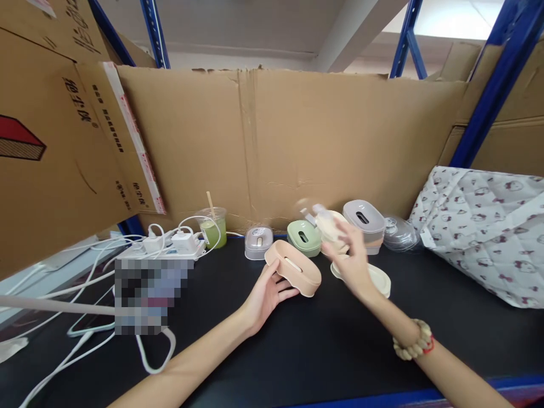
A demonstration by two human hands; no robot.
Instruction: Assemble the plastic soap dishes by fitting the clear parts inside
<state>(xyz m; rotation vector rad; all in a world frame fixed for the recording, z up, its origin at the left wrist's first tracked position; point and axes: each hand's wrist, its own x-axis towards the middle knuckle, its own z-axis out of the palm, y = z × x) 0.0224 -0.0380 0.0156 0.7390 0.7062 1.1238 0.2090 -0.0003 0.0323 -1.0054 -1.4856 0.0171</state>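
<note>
Dark Chinese characters (79,102) are printed down the cardboard (42,198) at the left of the frame, closed by a ® sign (94,124). The same wording seems to be repeated smaller, also with ®, lower down (141,195). Between them a line of small characters (107,119) is printed, and larger strokes (79,28) are seen at upper left; neither can be read.

Peach box (309,276): smooth matt plas.; cup (219,228): clear glossy plas.; panel (323,136): cardbd w/ rough edge; bag (488,232): quilted cloth.
</note>
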